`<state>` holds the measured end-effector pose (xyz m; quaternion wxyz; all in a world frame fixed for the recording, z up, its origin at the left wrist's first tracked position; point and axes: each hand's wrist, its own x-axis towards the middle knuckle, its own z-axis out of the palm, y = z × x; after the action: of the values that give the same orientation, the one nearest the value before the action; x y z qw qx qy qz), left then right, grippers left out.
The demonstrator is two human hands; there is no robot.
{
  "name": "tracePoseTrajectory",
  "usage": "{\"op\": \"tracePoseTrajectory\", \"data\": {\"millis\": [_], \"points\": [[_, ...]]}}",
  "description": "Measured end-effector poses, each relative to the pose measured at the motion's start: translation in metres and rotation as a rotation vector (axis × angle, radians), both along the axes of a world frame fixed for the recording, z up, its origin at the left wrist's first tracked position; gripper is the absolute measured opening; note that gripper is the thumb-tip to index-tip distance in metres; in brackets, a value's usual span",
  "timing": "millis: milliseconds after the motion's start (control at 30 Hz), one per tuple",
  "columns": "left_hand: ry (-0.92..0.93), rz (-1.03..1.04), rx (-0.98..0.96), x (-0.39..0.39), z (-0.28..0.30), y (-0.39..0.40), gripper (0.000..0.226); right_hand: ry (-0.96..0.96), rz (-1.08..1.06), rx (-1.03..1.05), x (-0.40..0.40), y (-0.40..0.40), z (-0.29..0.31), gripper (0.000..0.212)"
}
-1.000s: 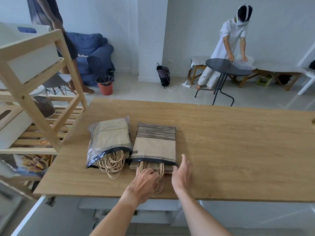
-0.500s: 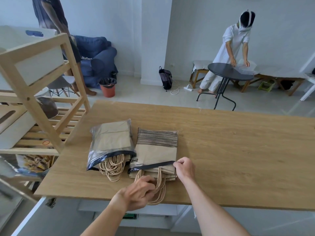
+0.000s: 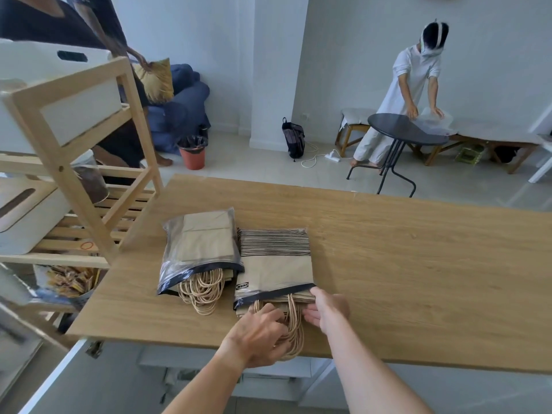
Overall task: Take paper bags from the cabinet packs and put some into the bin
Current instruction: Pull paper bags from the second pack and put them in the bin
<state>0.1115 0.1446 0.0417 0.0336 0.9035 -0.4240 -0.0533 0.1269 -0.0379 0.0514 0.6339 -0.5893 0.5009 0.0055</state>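
Note:
Two clear plastic packs of brown paper bags lie side by side on the wooden table [image 3: 388, 264]. The left pack [image 3: 200, 249] holds plain bags, their twine handles spilling out toward me. The right pack [image 3: 274, 264] holds striped-top bags. My left hand [image 3: 260, 339] grips the twine handles [image 3: 294, 330] sticking out of the right pack. My right hand [image 3: 327, 309] rests at that pack's open dark-edged mouth, fingers on the bag edges beside the handles.
A wooden shelf unit [image 3: 74, 162] with white boxes stands at the left, touching the table corner. An orange waste bin [image 3: 193, 152] sits on the floor beyond. Two other people stand in the room, one at a round black table [image 3: 403, 130].
My left hand moved up from the table's edge and closed on the twine handles. My right hand shifted from pinching the pack's dark mouth strip to the bag edges below it.

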Motion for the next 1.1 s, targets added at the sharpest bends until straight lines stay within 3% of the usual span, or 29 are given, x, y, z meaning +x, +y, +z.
{"op": "tracePoseTrajectory", "data": {"millis": [100,333,600,733,800,900,933,1000,1100], "points": [[0.013,-0.019,0.007,0.0,0.0,0.0,0.047,-0.031,-0.073,0.026,-0.001,0.007,-0.001,0.017],[0.258,-0.033,-0.12,0.007,0.014,0.005,0.037,0.005,0.081,0.195,-0.001,0.02,0.003,0.014],[0.243,-0.032,-0.157,0.004,0.016,0.011,0.04,0.12,0.122,0.233,0.009,0.029,0.004,0.015],[0.151,-0.012,-0.144,0.004,0.015,0.016,0.05,0.123,0.116,0.259,0.014,0.027,0.001,0.012],[0.048,0.046,-0.242,0.003,0.012,0.021,0.053,0.11,0.128,0.268,0.013,0.027,-0.001,0.009],[-0.038,0.316,-0.426,0.003,0.008,0.022,0.034,0.099,0.123,0.26,0.01,0.03,-0.001,0.004],[-0.023,0.437,-0.386,0.003,0.007,0.02,0.028,0.093,0.116,0.251,0.01,0.031,0.0,0.001],[0.086,0.603,-0.221,0.003,0.003,0.014,0.04,0.086,0.101,0.233,0.011,0.033,-0.001,0.01],[0.307,0.686,-0.258,0.001,-0.005,0.005,0.047,0.09,0.071,0.17,0.014,0.033,-0.004,0.016]]}}
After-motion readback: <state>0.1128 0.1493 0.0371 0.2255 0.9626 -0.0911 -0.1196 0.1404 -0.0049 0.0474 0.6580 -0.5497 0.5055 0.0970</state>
